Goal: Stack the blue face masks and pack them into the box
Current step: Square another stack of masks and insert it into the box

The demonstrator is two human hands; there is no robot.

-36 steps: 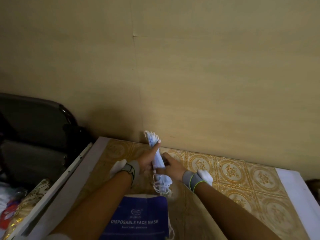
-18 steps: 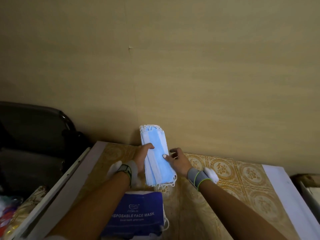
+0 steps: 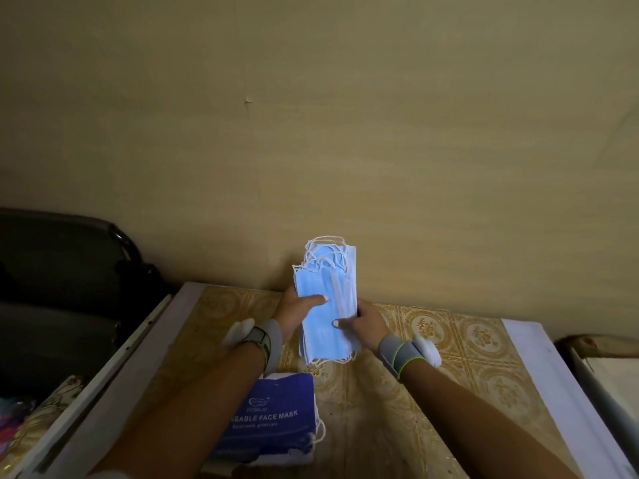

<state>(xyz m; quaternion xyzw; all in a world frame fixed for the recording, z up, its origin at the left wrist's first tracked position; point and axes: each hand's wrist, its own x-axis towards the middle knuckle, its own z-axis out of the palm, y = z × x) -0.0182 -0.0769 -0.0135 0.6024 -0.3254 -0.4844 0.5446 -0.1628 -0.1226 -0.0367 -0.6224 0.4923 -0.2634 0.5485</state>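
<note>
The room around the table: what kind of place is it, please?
Probably a plain room in a home, not a factory. The table has a patterned gold cover and stands against a bare beige wall; a dark chair stands at its left.

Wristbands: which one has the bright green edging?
The right wristband: grey with a bright green line along its edge, beside the right hand. The left wristband is grey with a dark strap and shows no such bright line.
</note>
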